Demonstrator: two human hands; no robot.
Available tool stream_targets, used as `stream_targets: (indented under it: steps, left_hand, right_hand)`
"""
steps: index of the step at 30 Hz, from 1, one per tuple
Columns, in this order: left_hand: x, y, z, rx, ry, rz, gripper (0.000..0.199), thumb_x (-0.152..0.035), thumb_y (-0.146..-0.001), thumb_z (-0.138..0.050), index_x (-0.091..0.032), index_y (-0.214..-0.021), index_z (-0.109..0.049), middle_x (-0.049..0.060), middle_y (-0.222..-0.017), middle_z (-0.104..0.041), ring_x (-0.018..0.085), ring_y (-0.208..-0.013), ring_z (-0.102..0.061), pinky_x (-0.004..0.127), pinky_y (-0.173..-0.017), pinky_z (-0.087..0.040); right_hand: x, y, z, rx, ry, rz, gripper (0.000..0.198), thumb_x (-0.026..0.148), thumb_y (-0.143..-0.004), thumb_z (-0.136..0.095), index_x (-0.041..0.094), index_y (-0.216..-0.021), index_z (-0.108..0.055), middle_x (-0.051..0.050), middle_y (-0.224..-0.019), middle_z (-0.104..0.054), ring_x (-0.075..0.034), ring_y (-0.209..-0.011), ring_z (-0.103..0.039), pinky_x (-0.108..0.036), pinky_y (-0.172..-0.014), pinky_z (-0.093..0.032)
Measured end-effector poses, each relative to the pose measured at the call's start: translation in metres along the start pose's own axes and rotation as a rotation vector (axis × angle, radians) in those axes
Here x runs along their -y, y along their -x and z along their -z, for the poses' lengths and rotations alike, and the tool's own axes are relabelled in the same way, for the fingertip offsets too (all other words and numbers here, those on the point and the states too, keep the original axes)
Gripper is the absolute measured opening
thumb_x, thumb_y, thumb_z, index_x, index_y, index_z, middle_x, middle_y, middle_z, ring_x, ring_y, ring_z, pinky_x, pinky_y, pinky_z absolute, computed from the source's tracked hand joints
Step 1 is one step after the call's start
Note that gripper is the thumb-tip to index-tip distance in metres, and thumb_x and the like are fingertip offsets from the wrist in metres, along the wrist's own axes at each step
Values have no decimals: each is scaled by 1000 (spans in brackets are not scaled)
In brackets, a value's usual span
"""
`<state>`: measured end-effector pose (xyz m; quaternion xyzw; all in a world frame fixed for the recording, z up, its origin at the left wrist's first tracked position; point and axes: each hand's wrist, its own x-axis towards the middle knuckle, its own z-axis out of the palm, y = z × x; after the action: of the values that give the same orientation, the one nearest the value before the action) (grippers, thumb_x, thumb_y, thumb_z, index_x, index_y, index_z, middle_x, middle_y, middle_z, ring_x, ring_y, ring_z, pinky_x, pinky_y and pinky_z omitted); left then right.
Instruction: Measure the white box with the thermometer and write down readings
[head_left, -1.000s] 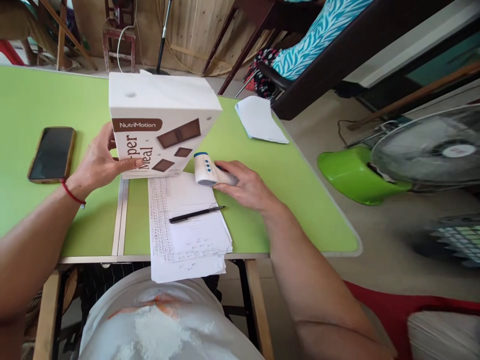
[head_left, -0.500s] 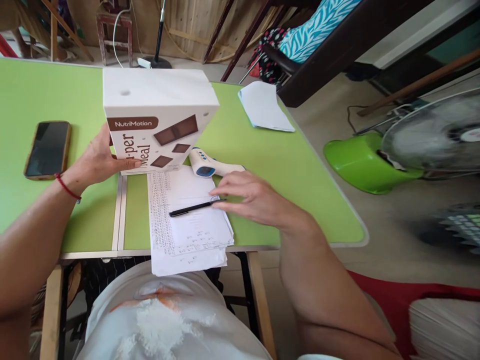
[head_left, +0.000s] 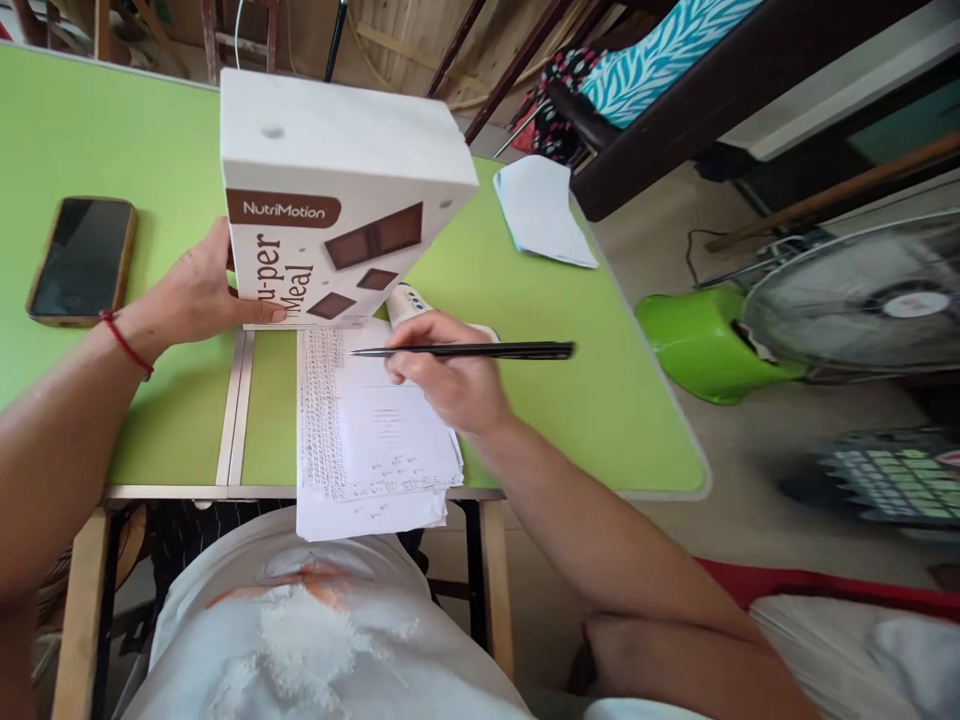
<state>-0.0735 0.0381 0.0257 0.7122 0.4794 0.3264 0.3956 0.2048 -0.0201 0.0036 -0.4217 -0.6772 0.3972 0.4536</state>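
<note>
My left hand (head_left: 196,288), with a red string on its wrist, grips the lower left edge of a white and brown NutriMotion box (head_left: 345,130). Its thumb lies on the printed front, and the other fingers are hidden behind the box. Between the thumb and fingers of my right hand (head_left: 446,370) is a black pen (head_left: 517,350), its tip pointing left over handwritten paper sheets (head_left: 390,430). The sheets stick out past the table's front edge. Behind my right hand a white and blue infrared thermometer (head_left: 405,302) is partly covered.
A phone (head_left: 84,258) lies on the green table (head_left: 600,410) at the left. Folded white paper (head_left: 541,212) rests near the table's right edge. On the floor to the right are a green stool (head_left: 686,345) and a fan (head_left: 885,300).
My right hand has picked the pen up from the sheets and now holds it in a writing grip, over the paper. The box appears higher and larger in view, still in my left hand.
</note>
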Motion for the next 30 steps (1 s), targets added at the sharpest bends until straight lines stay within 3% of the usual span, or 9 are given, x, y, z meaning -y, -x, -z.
stream_targets:
  steps: [4, 8, 14, 30]
  left_hand:
    - [0, 0, 0, 22, -98, -38, 76, -53, -60, -86, -16, -120, -58, -1, -106, -69, 33, -128, -46, 43, -108, -35]
    - [1, 0, 0, 20, -132, -42, 77, -58, -61, -84, -16, -120, -59, -1, -107, -69, 32, -127, -48, 42, -106, -37]
    - [0, 0, -1, 19, -134, -39, 76, -59, -61, -83, -18, -120, -59, -1, -107, -69, 31, -122, -51, 42, -104, -39]
    - [3, -1, 0, 29, -181, -88, 82, -64, -64, -79, -17, -126, -57, -1, -111, -70, 31, -126, -49, 41, -104, -39]
  right_hand:
    - [-16, 3, -22, -77, 62, -29, 6, 24, -68, -61, 23, -70, -55, 6, -57, -54, -9, -47, -45, -25, -45, -39]
    - [-22, 9, -24, -136, 167, 8, 14, 30, -71, -60, 24, -64, -50, 5, -54, -53, -10, -49, -45, -27, -48, -40]
    - [-23, 8, -22, -100, 162, 66, 16, 31, -74, -61, 25, -63, -51, 4, -53, -53, -11, -49, -45, -27, -47, -38]
    - [-24, 9, -23, -56, 155, 39, 18, 30, -75, -61, 24, -62, -50, 5, -54, -52, -10, -49, -43, -26, -47, -37]
